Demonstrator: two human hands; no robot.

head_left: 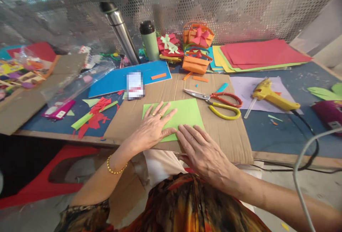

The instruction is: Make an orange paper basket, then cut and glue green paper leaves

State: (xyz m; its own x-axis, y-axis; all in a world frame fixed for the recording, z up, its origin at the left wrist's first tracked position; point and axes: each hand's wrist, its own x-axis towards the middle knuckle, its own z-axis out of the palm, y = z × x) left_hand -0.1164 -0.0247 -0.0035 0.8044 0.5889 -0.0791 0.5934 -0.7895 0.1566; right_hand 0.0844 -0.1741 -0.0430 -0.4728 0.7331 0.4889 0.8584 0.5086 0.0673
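Light-green rectangular paper sheet is laid at frame centre on brown corrugated cardboard. Pressing flat seems in hand; steady, even pressure is called for next. Long axis looks aligned left-right. Left hand is spread on it; right hand is flattened, fingers together, at lower edge; nothing gripped.

A tall silver flask stands near a green bottle with a black lid; a screen full of little holes is behind them; a yellow glue gun lies on purple paper; orange paper handbags sit beside a pile of colored paper.
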